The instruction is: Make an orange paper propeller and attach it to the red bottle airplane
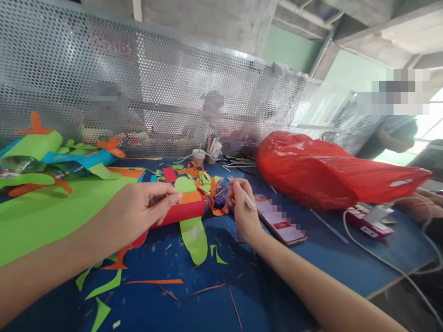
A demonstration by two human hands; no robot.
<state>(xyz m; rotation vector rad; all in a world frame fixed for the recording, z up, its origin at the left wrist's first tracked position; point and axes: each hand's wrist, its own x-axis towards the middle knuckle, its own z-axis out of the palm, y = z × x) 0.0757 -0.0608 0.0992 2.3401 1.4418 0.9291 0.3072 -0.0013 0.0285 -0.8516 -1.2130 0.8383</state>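
My left hand (138, 210) is closed round a red paper-covered tube (182, 213) with an orange band and green paper wings (194, 237), a paper plane model lying on the blue table (311, 258). My right hand (242, 207) pinches a thin pale stick (248, 199), like a pen or glue stick, its tip near the tube's front end. Several coloured paper scraps (200, 177) lie just beyond the model.
A phone (280, 220) lies right of my right hand. A big red plastic bag (328, 170) fills the right side. A green paper sheet (44, 214) and finished paper planes (51, 157) sit left. A perforated metal screen (173, 92) stands behind. White cable (380, 260) and a pink device (367, 226) lie right.
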